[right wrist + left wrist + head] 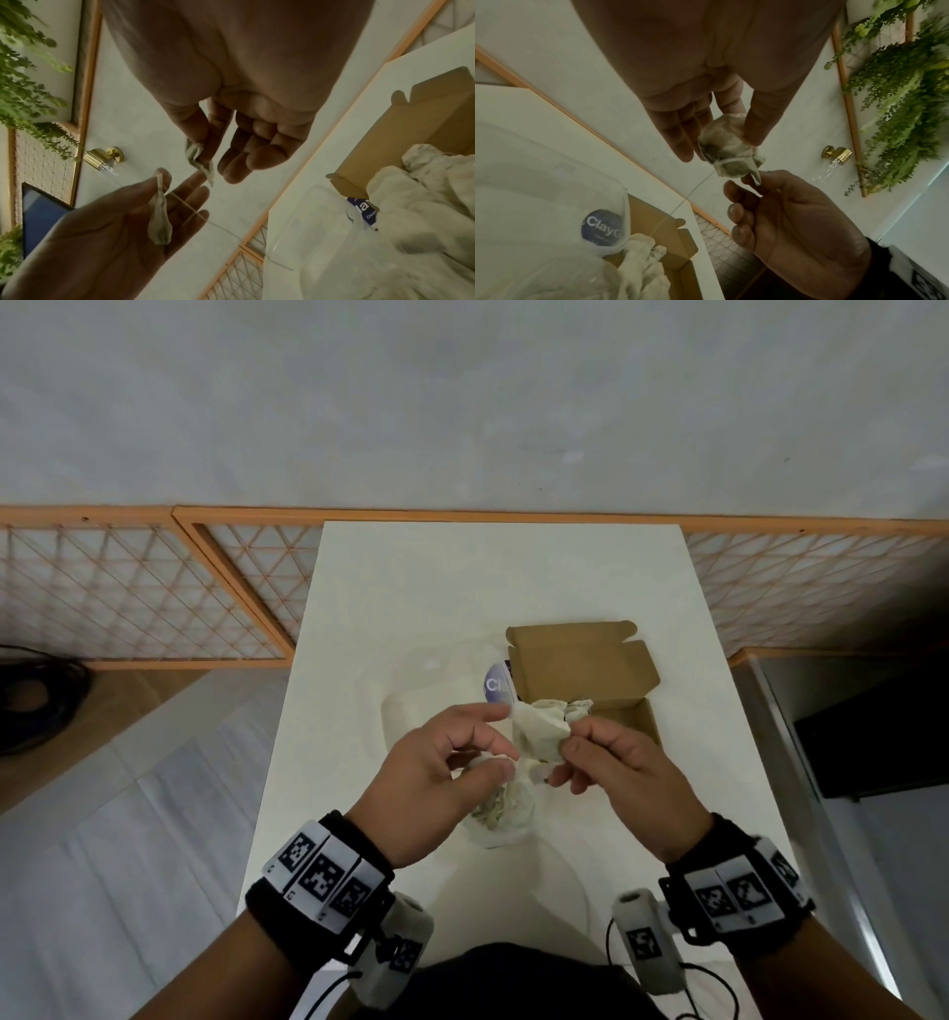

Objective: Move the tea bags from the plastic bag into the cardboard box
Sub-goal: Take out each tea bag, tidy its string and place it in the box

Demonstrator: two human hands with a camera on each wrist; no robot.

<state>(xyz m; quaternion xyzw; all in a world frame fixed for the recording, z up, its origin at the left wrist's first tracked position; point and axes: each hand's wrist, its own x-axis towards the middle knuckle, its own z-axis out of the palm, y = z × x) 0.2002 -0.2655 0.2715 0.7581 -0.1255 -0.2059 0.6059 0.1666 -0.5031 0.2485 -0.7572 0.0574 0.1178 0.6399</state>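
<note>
Above the white table (359, 618) my two hands hold a small clump of tea bags (539, 731) between them. My left hand (506, 742) pinches one crumpled tea bag (726, 140) between thumb and fingers. My right hand (570, 742) pinches the corner of a second tea bag (734, 168) that touches the first. A thin string (693, 192) trails down from them. Just beyond the hands stands the open cardboard box (580, 670) with several tea bags (644, 263) inside. The clear plastic bag (493, 819) lies under my hands with tea bags in it.
A round blue label (495, 685) on the plastic bag shows beside the box's left wall. An orange-framed lattice screen (154, 598) runs behind the table. Black cables (36, 695) lie on the floor at far left, and a dark cabinet (883, 742) stands on the right.
</note>
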